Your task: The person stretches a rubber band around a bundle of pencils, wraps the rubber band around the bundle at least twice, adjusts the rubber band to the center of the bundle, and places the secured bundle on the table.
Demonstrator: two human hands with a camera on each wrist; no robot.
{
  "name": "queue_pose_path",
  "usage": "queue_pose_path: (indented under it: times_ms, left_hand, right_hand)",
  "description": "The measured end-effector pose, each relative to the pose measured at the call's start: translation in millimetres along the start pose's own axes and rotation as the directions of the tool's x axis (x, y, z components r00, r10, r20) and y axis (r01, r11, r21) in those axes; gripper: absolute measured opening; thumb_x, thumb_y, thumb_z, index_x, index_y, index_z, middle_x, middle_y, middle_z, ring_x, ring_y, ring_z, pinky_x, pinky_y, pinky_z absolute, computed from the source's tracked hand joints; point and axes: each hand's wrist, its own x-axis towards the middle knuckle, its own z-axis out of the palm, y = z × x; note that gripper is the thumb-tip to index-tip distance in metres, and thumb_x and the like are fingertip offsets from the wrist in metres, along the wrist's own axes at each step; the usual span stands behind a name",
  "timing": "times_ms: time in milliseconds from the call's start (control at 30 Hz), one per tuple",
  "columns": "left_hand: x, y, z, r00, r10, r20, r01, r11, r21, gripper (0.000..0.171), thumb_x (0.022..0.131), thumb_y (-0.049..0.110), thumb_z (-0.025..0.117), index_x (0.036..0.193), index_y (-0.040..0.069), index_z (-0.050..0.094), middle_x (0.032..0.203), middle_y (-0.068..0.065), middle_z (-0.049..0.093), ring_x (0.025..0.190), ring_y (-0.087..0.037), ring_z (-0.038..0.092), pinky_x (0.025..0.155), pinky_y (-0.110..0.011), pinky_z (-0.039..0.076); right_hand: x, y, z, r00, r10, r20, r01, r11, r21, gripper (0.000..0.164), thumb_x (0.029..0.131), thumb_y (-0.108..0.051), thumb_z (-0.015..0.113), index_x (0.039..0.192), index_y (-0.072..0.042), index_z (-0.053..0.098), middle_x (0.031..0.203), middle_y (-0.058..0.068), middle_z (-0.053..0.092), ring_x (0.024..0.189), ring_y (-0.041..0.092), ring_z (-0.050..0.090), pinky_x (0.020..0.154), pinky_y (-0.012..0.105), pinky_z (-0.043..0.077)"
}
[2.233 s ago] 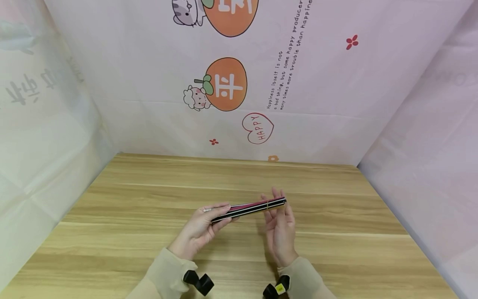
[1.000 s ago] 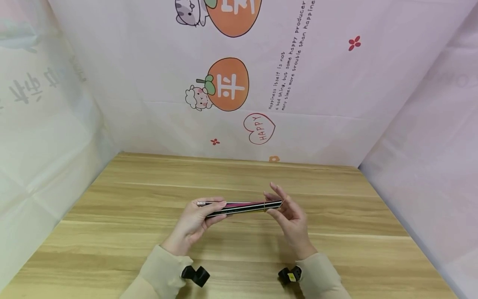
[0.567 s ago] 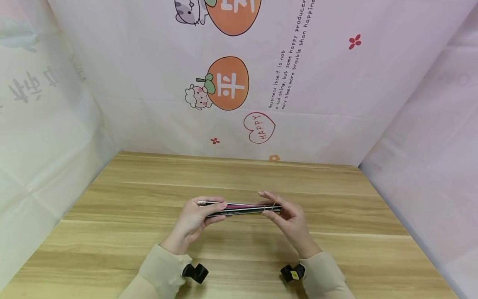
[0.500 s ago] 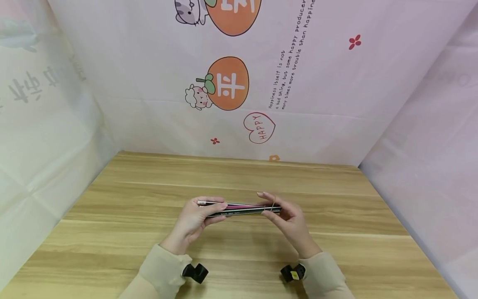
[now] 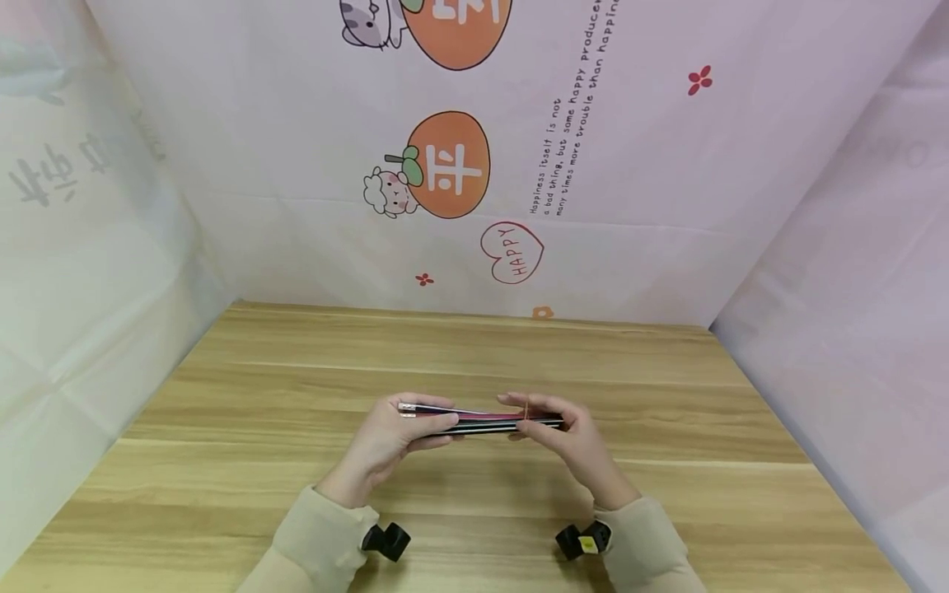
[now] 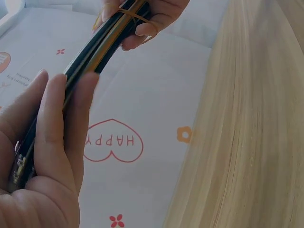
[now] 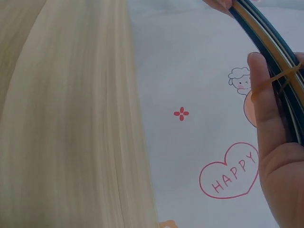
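A bundle of pencils (image 5: pixel 485 427), mostly dark with pink and yellow ones among them, is held level above the table. My left hand (image 5: pixel 381 445) grips its left end, where metal eraser ends (image 5: pixel 407 408) stick out. At the other end, my right hand (image 5: pixel 578 441) has thumb and fingers around the bundle and a rubber band (image 5: pixel 526 409). In the left wrist view the rubber band (image 6: pixel 137 16) crosses the pencils and stretches to a finger. The right wrist view shows the band (image 7: pixel 285 72) looped over a finger. The right-hand pencil tips are mostly hidden.
Below the hands lies a wood-grain table (image 5: pixel 296 486). A white printed sheet (image 5: pixel 630 206) stands behind its far edge, with pale sheets at left (image 5: pixel 89 272) and right (image 5: pixel 853 272). Each wrist carries a small black camera, such as the left one (image 5: pixel 387 541).
The right hand first lay open behind the pencils' right end, then closed around it. The rubber band on its fingers has moved left along the bundle. The left hand keeps its grip.
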Motion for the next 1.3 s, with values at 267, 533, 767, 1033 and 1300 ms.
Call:
queue_pose_path:
  times_ms: [267, 533, 767, 1033, 1300]
  left_hand:
    - [0.3, -0.1, -1.7, 0.999, 0.013, 0.031, -0.015, 0.998, 0.056, 0.047, 0.083, 0.0, 0.076, 0.122, -0.019, 0.058, 0.108, -0.031, 0.069, 0.084, -0.025, 0.075, 0.08, -0.03, 0.063]
    - [1.0, -2.3, -1.7, 0.996, 0.042, 0.075, -0.056, 0.98, 0.193, 0.039, 0.08, 0.004, 0.08, 0.112, -0.015, 0.067, 0.101, -0.024, 0.073, 0.079, -0.022, 0.075, 0.077, -0.035, 0.065]
    - [-0.4, -4.6, -2.5, 0.992, 0.06, 0.11, -0.087, 0.962, 0.258, 0.036, 0.079, 0.006, 0.081, 0.108, -0.012, 0.07, 0.104, -0.024, 0.073, 0.074, -0.02, 0.075, 0.075, -0.036, 0.065]
    - [0.5, -5.8, -4.9, 0.989, 0.079, 0.125, -0.105, 0.971, 0.214, 0.04, 0.077, 0.008, 0.083, 0.107, -0.014, 0.069, 0.099, -0.02, 0.075, 0.075, -0.021, 0.075, 0.078, -0.039, 0.065]
    - [3.5, -11.2, -3.0, 0.995, 0.088, 0.041, -0.089, 0.995, 0.032, 0.034, 0.08, -0.001, 0.077, 0.109, -0.016, 0.066, 0.095, -0.015, 0.074, 0.078, -0.022, 0.074, 0.078, -0.033, 0.065]
  right_hand:
    - [2, -1, 0, 0.992, 0.116, 0.049, -0.123, 0.973, 0.193, 0.035, 0.096, 0.002, 0.056, 0.13, 0.006, 0.06, 0.125, -0.003, 0.07, 0.112, 0.012, 0.065, 0.089, 0.025, 0.06]
    - [5, 3, 2, 0.922, 0.384, -0.042, -0.348, 0.872, 0.344, 0.022, 0.098, -0.01, 0.059, 0.111, -0.017, 0.075, 0.113, -0.007, 0.074, 0.101, 0.012, 0.072, 0.08, 0.023, 0.063]
    - [4, 11, 1, 0.835, 0.547, -0.052, -0.513, 0.809, 0.287, 0.027, 0.096, -0.021, 0.066, 0.121, -0.015, 0.072, 0.119, 0.0, 0.072, 0.104, 0.011, 0.071, 0.082, 0.023, 0.062]
    - [2, 12, 5, 0.884, 0.449, 0.132, -0.452, 0.743, 0.494, 0.029, 0.105, -0.032, 0.05, 0.113, -0.017, 0.074, 0.119, -0.003, 0.072, 0.11, 0.008, 0.067, 0.088, 0.017, 0.058]
    - [2, 22, 31, 0.904, 0.402, 0.149, -0.34, 0.46, 0.82, 0.051, 0.107, -0.039, 0.032, 0.116, -0.006, 0.07, 0.119, 0.007, 0.072, 0.108, 0.012, 0.069, 0.096, 0.016, 0.054]
